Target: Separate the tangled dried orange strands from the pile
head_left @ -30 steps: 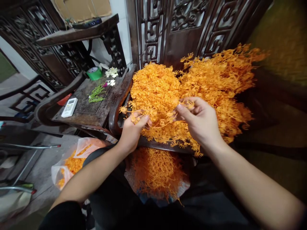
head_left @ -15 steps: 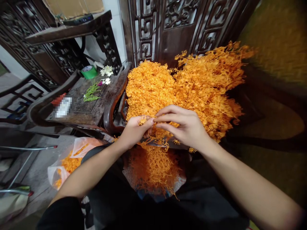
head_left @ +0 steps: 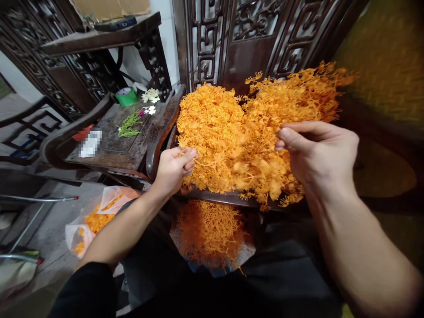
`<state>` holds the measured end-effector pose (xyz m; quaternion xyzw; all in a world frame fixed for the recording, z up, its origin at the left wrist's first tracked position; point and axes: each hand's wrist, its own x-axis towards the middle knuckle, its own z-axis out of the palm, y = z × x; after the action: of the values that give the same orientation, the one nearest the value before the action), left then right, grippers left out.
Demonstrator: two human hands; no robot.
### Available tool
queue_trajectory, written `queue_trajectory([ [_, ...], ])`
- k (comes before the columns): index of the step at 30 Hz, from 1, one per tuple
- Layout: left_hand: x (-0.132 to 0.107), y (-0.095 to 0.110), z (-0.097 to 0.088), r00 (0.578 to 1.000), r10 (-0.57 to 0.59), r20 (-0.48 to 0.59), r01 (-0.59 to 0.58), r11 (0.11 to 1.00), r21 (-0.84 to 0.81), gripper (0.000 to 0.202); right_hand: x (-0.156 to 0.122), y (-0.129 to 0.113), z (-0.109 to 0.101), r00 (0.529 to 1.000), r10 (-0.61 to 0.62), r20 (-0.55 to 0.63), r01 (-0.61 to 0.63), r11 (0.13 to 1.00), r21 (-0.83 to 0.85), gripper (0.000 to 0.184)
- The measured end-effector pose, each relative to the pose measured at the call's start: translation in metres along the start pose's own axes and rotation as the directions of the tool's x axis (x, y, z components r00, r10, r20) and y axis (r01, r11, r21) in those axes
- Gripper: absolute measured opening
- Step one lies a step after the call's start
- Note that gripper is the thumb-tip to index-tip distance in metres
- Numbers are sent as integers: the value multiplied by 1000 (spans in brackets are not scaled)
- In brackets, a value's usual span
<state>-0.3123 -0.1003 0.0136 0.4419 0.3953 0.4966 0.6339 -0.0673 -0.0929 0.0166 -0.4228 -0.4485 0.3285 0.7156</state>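
Note:
A large heap of orange branching sprigs [head_left: 212,119], like artificial flower stems, lies on the dark wooden seat. At its left front, my left hand [head_left: 174,170] is closed with thumb over fingers around the stem end of an orange sprig [head_left: 212,164]; its far end is smeared by motion over the heap. My right hand [head_left: 324,152] is raised over the heap's right side, thumb and fingertips pinched together. Whatever sits in that pinch is hidden. Below the seat edge, between my legs, a plastic-lined container [head_left: 247,256] holds loose orange stems [head_left: 215,229].
A dark wooden chair [head_left: 115,161] on the left carries green tape [head_left: 126,96], white flowers [head_left: 150,95] and green stems [head_left: 130,124]. On the floor, a plastic bag [head_left: 109,194] holds orange pieces. Carved wooden panels [head_left: 248,57] stand behind.
My hands were together at the heap's front. My right hand has moved up and right, my left slightly left and up. An orange sprig now stretches out blurred between them.

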Motion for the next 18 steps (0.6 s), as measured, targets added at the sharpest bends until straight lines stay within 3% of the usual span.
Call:
queue_trajectory([
  [1, 1, 0, -1, 1000, -17, 20, 17, 1000, -5, 30, 2, 0, -2, 1000, 30, 5, -30, 998, 62, 16],
  [5, -3, -5, 5, 985, -95, 147, 82, 992, 90, 29, -6, -7, 4, 959, 144, 246, -176, 978, 110, 22],
  [8, -8, -7, 12, 981, -59, 183, 17, 975, 220, 30, -14, -14, 11, 933, 147, 328, -176, 983, 60, 23],
  [13, -6, -4, 14, 983, 21, 185, -92, 918, 386, 34, -18, -11, 14, 841, 193, 505, -241, 970, 31, 19],
  [15, -3, -3, 14, 986, 65, 156, -126, 896, 426, 32, -24, -9, 17, 845, 167, 508, -172, 984, -36, 12],
  [18, 0, -5, 17, 985, 104, 137, -155, 883, 443, 30, -38, -8, 27, 849, 100, 519, 63, 956, -288, 18],
])
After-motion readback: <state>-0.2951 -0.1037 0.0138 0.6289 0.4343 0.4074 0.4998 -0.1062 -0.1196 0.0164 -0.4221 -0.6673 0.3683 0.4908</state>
